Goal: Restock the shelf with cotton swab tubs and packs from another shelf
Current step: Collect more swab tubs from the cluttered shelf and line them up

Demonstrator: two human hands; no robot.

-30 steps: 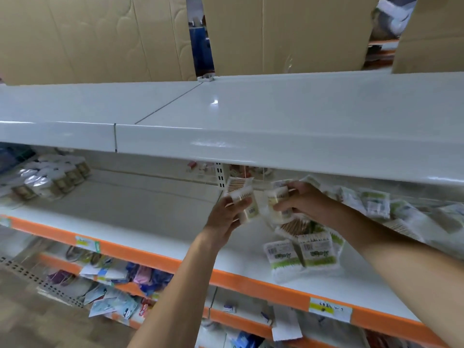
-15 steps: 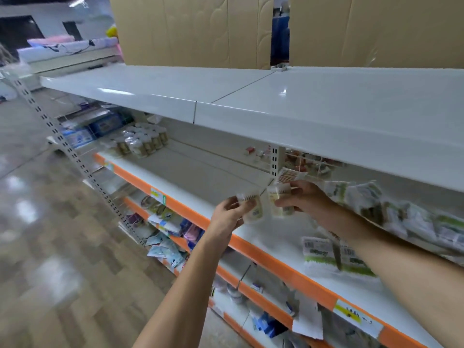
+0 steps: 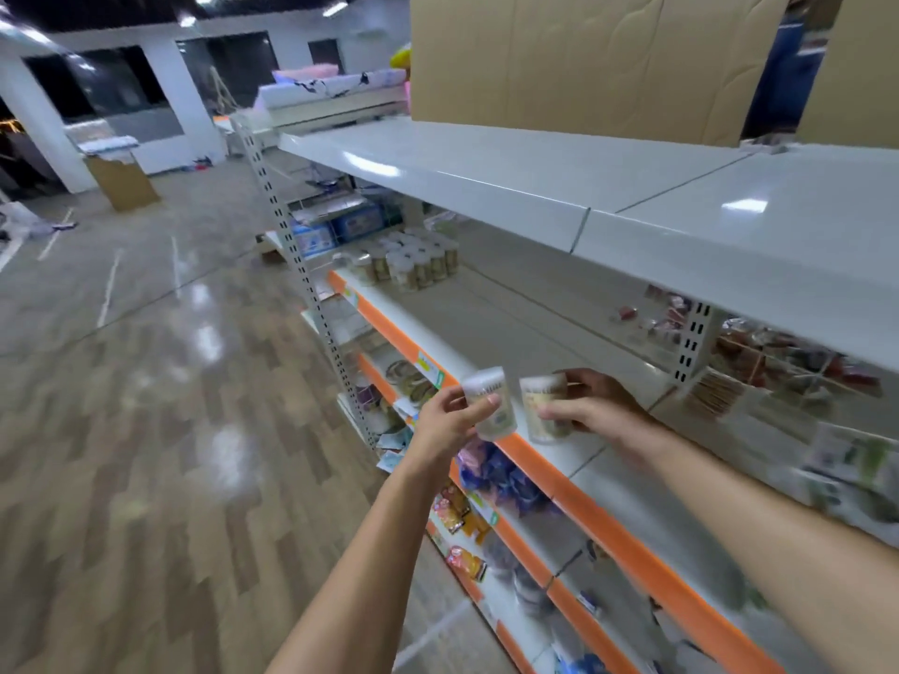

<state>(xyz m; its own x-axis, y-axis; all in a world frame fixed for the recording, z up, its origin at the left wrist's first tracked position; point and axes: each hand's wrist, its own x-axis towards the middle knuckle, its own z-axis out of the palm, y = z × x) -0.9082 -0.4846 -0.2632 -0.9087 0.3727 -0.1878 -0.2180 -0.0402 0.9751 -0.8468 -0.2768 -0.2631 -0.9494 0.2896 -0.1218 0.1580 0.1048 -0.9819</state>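
Note:
My left hand grips a small clear tub of cotton swabs by its side. Just to its right, my right hand holds a second cotton swab tub. Both tubs hang over the orange front edge of the white shelf. At the shelf's far left end stands a cluster of several cotton swab tubs. Flat cotton swab packs lie blurred on the shelf at the right.
A white top shelf overhangs the hands, with tall cardboard sheets standing on it. Lower shelves hold mixed packets. A perforated upright post marks the shelving's left end. The open wood-pattern floor stretches left, with a cardboard box far off.
Both hands have drawn back from the pile of packs, each with a tub, and travelled left along the shelf. My view has swung left towards the aisle and the far tubs.

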